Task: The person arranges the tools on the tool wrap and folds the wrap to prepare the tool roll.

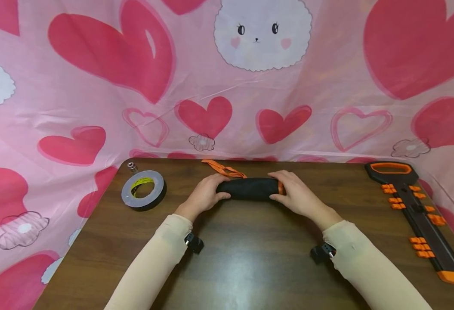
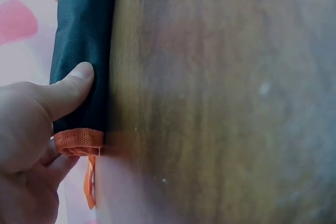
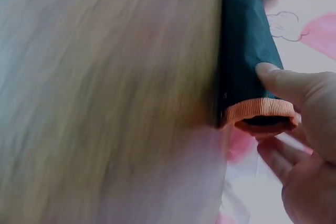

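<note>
Near the desk's [image 1: 250,267] far edge, mid-width, we hold the rolled black pouch [image 1: 248,188]: left hand [image 1: 205,194] and right hand [image 1: 294,193] each curl round one end. It looks soft, light, slightly slick; best gripped at the orange-trimmed ends.

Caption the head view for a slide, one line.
Both hands, left hand and right hand, grip a rolled black fabric bundle on the wooden table.

No readable text anywhere, tape roll [image 1: 143,189] inner label possibly printed, too small to read
</note>
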`<state>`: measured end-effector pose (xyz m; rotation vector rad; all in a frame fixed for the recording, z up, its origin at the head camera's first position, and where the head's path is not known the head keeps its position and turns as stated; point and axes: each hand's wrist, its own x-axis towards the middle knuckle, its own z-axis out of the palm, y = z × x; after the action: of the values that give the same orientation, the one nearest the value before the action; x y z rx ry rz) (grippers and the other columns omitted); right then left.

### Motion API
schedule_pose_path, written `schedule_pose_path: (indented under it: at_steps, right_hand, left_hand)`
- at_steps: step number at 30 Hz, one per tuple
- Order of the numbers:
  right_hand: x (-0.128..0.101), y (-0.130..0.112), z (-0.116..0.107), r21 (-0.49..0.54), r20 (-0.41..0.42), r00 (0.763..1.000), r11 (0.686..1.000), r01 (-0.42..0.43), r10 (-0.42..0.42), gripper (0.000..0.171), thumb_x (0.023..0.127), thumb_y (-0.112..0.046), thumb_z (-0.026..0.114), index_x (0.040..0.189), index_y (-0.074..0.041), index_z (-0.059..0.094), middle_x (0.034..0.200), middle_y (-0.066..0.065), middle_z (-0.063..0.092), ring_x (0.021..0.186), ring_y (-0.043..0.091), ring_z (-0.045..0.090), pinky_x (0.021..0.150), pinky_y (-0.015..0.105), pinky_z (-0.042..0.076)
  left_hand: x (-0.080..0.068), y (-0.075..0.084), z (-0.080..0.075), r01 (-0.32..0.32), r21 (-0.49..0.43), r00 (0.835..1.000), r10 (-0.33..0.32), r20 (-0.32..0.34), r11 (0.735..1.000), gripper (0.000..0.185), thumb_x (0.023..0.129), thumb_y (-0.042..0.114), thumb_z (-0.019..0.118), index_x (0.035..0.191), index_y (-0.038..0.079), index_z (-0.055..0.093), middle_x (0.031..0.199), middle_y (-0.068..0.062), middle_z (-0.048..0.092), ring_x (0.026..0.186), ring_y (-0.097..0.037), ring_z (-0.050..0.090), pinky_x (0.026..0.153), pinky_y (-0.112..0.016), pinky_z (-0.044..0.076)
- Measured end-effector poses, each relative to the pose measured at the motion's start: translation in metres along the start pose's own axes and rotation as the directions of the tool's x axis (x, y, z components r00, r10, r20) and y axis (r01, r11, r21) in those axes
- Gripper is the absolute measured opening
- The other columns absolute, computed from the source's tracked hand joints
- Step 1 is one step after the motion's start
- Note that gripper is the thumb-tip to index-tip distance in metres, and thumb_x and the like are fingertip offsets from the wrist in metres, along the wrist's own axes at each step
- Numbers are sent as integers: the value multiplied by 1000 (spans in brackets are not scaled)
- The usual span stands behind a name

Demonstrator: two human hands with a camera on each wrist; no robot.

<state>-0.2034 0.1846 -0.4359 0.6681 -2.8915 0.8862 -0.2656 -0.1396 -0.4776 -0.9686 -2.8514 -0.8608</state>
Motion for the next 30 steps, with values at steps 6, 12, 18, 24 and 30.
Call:
schedule_pose_path:
  at_steps: [6, 12, 18, 24, 30]
  right_hand:
    - [0, 4, -2, -114, -12, 992, 986, 120, -122, 62, 89, -11, 89, 144, 2, 65, 139, 22, 69, 131, 41, 65, 114, 59, 52]
    - [1, 11, 2, -124, -54, 984, 979, 162, -170, 55, 87, -8, 90, 136, 4, 70, 126, 21, 75, 114, 38, 73, 104, 55, 59]
    - [1, 15, 4, -91, -63, 983, 982, 167, -173, 51, 88, -8, 88, 135, 5, 71, 123, 21, 76, 111, 38, 73, 102, 56, 59]
    - [-1, 18, 3, -77, -48, 988, 986, 145, -149, 51, 90, -10, 87, 136, 5, 71, 123, 21, 77, 112, 38, 74, 103, 57, 59]
    - [-4, 18, 2, -68, -33, 990, 989, 132, -134, 51, 90, -11, 87, 135, 5, 71, 122, 21, 77, 112, 39, 74, 102, 58, 59]
  left_hand:
    - [7, -27, 16, 45, 5, 999, -45, -5, 999, 56, 92, 43, 86, 140, 19, 71, 142, -4, 71, 134, -27, 65, 121, -50, 48]
    - [7, -32, 17, 59, -27, 998, -59, 21, 998, 60, 90, 48, 87, 142, 22, 70, 143, -2, 71, 133, -24, 66, 119, -47, 49]
    - [0, -2, -8, 67, -101, 997, -63, 43, 993, 59, 90, 38, 89, 141, 15, 71, 143, -11, 71, 130, -33, 67, 115, -52, 52]
    - [-4, 14, -18, 78, -107, 995, -71, 69, 991, 57, 92, 32, 88, 143, 14, 70, 145, -12, 70, 133, -32, 66, 117, -49, 51]
    - [-5, 25, -19, 123, -85, 990, -116, 80, 989, 55, 91, 25, 89, 142, 13, 71, 145, -12, 70, 134, -31, 66, 117, -49, 51]
